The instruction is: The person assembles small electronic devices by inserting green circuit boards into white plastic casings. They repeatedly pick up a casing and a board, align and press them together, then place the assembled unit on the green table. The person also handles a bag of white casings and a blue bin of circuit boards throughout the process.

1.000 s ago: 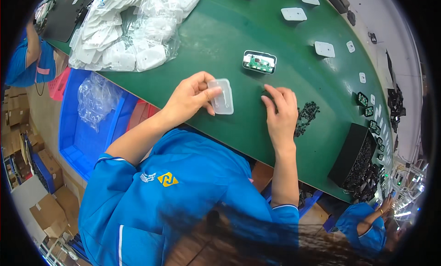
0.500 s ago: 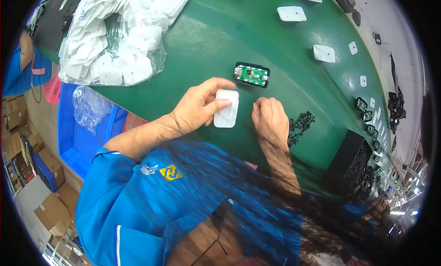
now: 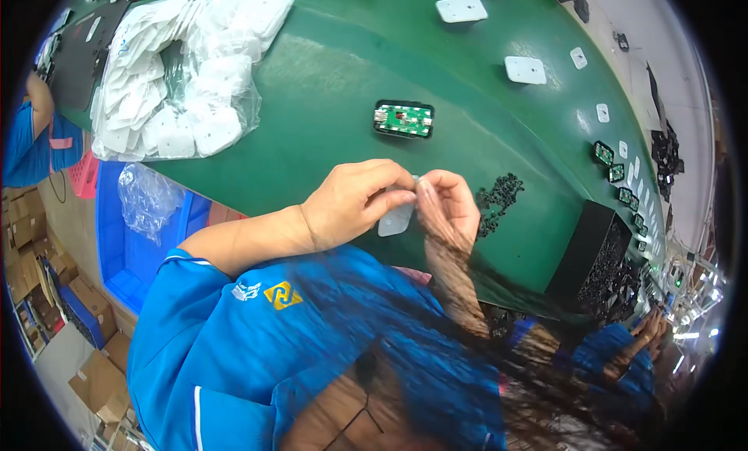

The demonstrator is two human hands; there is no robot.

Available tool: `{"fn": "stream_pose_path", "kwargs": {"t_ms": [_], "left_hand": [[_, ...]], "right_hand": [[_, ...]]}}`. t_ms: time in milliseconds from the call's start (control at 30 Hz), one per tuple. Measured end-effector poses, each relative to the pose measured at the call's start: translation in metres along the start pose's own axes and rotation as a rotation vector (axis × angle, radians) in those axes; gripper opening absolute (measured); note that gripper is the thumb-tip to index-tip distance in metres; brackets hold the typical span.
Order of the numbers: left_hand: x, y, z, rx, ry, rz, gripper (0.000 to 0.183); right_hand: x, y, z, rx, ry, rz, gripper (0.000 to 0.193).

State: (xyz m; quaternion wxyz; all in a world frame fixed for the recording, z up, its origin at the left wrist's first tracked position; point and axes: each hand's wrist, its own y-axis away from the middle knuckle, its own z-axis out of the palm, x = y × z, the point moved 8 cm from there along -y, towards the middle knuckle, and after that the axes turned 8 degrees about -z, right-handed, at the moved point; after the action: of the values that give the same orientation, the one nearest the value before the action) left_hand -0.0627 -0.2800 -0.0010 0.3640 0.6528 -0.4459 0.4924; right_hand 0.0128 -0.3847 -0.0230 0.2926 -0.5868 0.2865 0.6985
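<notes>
A white rounded plastic cover [image 3: 396,220] is tilted between my hands, partly hidden by fingers. My left hand [image 3: 354,198] is closed on it, thumb across its face and fingers behind. The fingertips of my right hand [image 3: 449,209] are pinched together at the cover's upper end, against my left fingertips. Whatever the right hand pinches is too small or hidden to make out. Beyond my hands, a green circuit board in a black case [image 3: 403,120] lies on the green table [image 3: 319,84]. A pile of small black parts [image 3: 499,201] is just right of my right hand.
A clear bag of white covers [image 3: 179,84] lies at the far left. Below it stands a blue bin [image 3: 125,248] with crumpled plastic. At right is a black box [image 3: 588,256] of small black parts. White covers [image 3: 525,70] and black cased boards [image 3: 603,153] line the far right.
My right hand has moved left from the table to meet my left fingertips at the cover. The cover has tilted. The view has shifted slightly, and another person's arms now show at lower right.
</notes>
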Motion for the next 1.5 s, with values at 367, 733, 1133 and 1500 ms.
{"fn": "stream_pose_path", "kwargs": {"t_ms": [367, 733, 1133, 1500], "left_hand": [[0.004, 0.01, 0.017, -0.071, -0.295, 0.149, 0.022], [-0.041, 0.006, 0.012, 0.006, 0.828, -0.42, 0.018], [-0.034, 0.014, 0.019, -0.063, 0.744, -0.434, 0.017], [-0.015, 0.014, 0.014, 0.101, 0.573, -0.131, 0.008]], "right_hand": [[-0.04, 0.011, 0.0, -0.298, 0.694, -0.32, 0.008], [-0.034, 0.015, -0.018, 0.048, 0.116, -0.242, 0.009], [-0.058, 0.024, 0.002, 0.056, 0.861, -0.697, 0.013], [-0.042, 0.02, 0.001, 0.098, 0.721, -0.5, 0.017]]}}
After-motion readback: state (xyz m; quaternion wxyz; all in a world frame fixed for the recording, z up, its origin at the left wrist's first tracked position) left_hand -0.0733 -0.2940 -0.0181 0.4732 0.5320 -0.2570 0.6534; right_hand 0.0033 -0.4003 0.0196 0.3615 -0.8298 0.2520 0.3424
